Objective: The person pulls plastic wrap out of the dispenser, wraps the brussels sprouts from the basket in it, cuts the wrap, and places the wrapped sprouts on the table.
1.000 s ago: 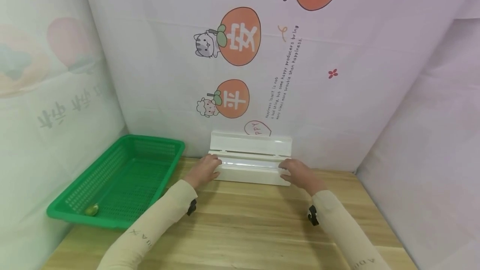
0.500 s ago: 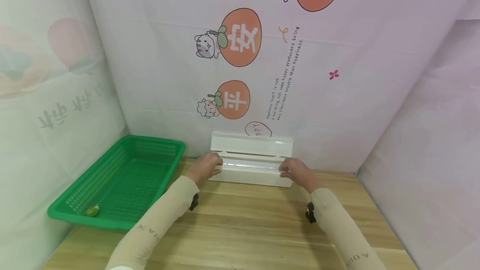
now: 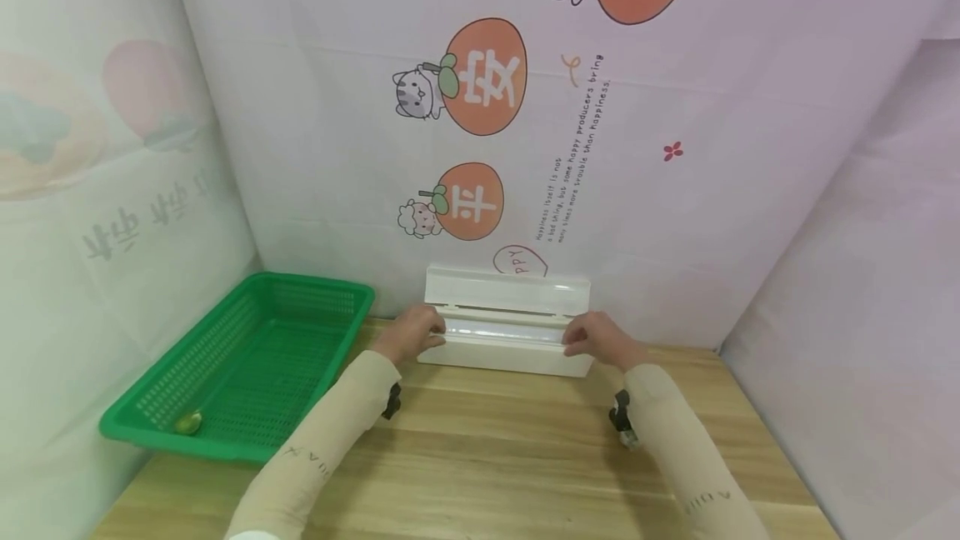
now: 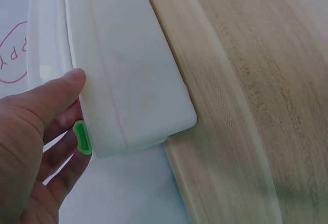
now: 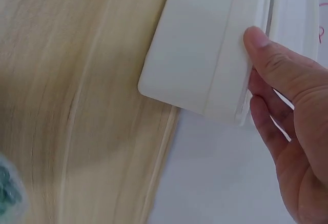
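Observation:
A long white cling film dispenser (image 3: 502, 356) stands at the back of the table, its lid (image 3: 510, 290) raised against the wall. A shiny clear-looking roll (image 3: 502, 331) lies inside. My left hand (image 3: 411, 332) grips the dispenser's left end; in the left wrist view its thumb (image 4: 64, 90) lies on the top edge, the other fingers behind, near a small green piece (image 4: 82, 138). At the right end my right hand (image 3: 603, 340) pinches the dispenser, thumb (image 5: 261, 44) on the near edge and fingers curled behind. What the hidden fingertips touch cannot be seen.
A green plastic basket (image 3: 225, 447) stands at the left of the wooden table (image 3: 487, 457), with a small yellowish-green object (image 3: 189, 422) inside. Printed cloth walls (image 3: 360, 173) enclose the back and sides. A blurred clear-and-green thing (image 5: 7, 188) shows at the right wrist view's edge.
Both hands stay at the dispenser's ends, with the right fingers drawn in a little closer. The whole scene has shifted slightly right and down. A small pale thing now shows below the right wrist.

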A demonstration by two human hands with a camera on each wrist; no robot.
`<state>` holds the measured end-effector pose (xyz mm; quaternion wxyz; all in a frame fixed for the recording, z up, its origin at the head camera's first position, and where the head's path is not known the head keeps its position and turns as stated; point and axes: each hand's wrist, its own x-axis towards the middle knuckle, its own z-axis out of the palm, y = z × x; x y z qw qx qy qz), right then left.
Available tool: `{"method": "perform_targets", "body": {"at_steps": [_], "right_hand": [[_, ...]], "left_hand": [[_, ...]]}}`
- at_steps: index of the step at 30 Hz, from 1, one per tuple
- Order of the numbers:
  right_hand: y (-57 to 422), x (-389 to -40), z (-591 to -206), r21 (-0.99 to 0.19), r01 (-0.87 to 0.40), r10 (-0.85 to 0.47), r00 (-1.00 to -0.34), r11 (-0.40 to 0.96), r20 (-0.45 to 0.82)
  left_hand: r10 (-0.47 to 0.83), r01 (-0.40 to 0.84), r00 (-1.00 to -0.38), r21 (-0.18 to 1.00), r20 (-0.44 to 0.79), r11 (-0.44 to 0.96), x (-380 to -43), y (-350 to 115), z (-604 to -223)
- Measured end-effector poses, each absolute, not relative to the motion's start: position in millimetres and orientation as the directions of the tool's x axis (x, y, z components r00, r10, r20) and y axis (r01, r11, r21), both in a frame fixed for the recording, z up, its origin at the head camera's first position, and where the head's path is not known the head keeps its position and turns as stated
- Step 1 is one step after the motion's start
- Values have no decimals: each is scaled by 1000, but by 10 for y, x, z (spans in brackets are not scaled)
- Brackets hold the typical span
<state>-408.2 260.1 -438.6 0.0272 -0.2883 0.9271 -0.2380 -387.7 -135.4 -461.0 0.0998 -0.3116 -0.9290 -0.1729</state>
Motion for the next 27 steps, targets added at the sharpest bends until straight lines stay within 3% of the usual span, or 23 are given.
{"method": "perform_targets", "body": {"at_steps": [6, 11, 14, 16, 22, 27], "right_hand": [[2638, -4095, -4370, -532, -459, -506, -860, 712, 65], [2622, -4075, -4416, -498, -563, -566, -808, 659, 165], [2613, -4073, -4472, -425, -663, -619, -741, 616, 259], [2608, -4090, -4516, -380, -680, -622, -730, 627, 282], [2589, -4164, -4589, -348, -581, -526, -814, 736, 246], [2602, -4166, -4570, -288, -565, -503, -823, 773, 264]], "left_hand": [[456, 523, -852, 462, 257, 716, -3952, -1360, -4623], [412, 488, -873, 500, 262, 715, -3983, -1354, -4657], [390, 468, -884, 471, 259, 748, -4012, -1322, -4684], [382, 453, -891, 439, 246, 775, -4025, -1295, -4688], [400, 475, -878, 372, 265, 797, -4040, -1273, -4710], [433, 520, -848, 324, 304, 790, -4042, -1288, -4731]]}}
